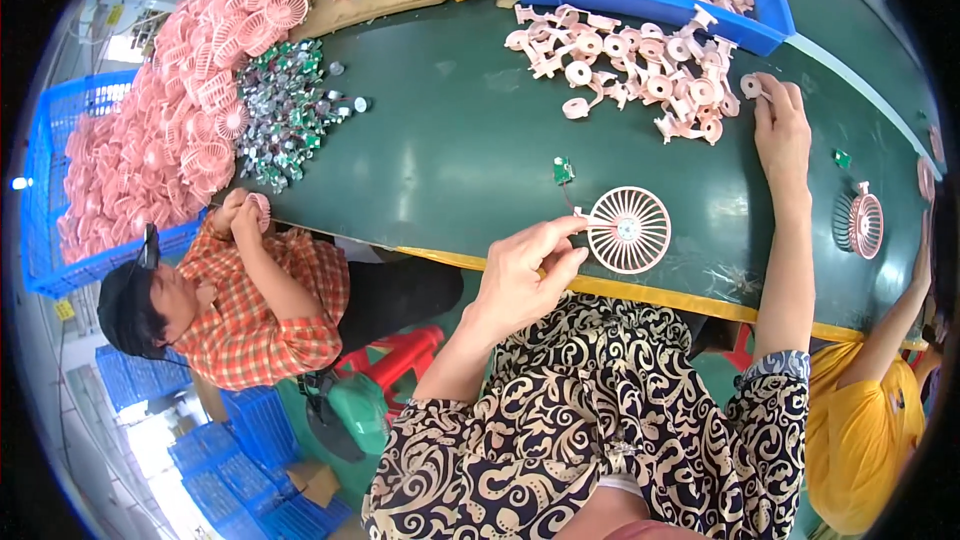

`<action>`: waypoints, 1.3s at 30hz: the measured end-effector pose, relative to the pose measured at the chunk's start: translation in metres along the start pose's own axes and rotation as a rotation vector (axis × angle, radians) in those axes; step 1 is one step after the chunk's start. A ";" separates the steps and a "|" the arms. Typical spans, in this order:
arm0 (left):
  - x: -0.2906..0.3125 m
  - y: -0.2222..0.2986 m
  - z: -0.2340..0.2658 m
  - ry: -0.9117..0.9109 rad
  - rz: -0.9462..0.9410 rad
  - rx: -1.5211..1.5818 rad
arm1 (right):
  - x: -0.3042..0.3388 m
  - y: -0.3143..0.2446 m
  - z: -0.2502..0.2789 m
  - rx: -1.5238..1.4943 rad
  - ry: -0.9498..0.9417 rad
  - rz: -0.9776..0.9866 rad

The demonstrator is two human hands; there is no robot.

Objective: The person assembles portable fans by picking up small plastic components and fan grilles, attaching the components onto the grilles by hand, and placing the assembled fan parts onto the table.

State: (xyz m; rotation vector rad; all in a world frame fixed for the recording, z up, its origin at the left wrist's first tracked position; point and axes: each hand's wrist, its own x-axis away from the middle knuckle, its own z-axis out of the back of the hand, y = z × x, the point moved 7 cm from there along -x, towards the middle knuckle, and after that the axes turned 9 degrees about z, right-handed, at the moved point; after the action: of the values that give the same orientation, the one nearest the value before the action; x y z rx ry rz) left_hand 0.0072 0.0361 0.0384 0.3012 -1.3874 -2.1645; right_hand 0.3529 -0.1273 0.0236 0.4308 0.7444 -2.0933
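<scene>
Plastic is what the round pink fan grille [629, 229] appears to be made of: a thin ring with many fine spokes running to a small hub, so it is judged light, fairly stiff at the rim and easily snapped or bent along the spokes. It lies flat on the green work table [450, 150], close to the yellow-edged near side, with a small green circuit board [563, 171] just beyond it, joined to it by a thin wire as far as can be made out. The grille is pinched at its left rim by the left hand [520, 275], thumb and forefinger closed on the edge; the rim is judged the soundest place to be held, since the spokes would give under pressure and the wire could be pulled loose if tugged.

The right hand [781, 130] is stretched far across the table, and a small pink round part [750, 86] is touched by its fingertips at the edge of a loose heap of pink moulded parts [630, 70]; whether that part is actually gripped or only pressed cannot be told. Such pieces are judged light and smooth, likely to slide on the table surface.

More pink parts are held in a blue bin [640, 2] beyond the heap. A second grille [865, 221] is handled at the right by another person.
</scene>
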 end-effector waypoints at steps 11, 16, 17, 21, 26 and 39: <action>-0.004 0.016 0.009 0.065 -0.276 -0.200 | 0.045 0.019 0.021 -0.642 0.003 -0.460; -0.016 0.018 0.000 -0.045 -0.260 -0.306 | 0.093 -0.002 0.022 -1.022 -0.136 -0.744; -0.017 0.016 -0.003 -0.067 -0.237 -0.335 | 0.097 -0.004 0.024 -1.019 -0.131 -0.751; -0.021 0.011 -0.002 -0.015 -0.125 -0.420 | 0.107 -0.003 0.038 -0.691 -0.136 -0.646; -0.019 0.012 0.001 0.156 -0.155 -0.509 | 0.094 -0.012 0.070 0.098 0.049 -0.248; -0.016 0.015 -0.005 0.015 -0.133 -0.341 | 0.118 -0.002 0.091 0.037 -0.120 -0.327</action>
State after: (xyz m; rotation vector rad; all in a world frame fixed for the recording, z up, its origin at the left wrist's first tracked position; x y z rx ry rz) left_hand 0.0278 0.0363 0.0481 0.2843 -0.9897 -2.4539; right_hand 0.2795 -0.2573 0.0300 0.2104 0.7458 -2.4170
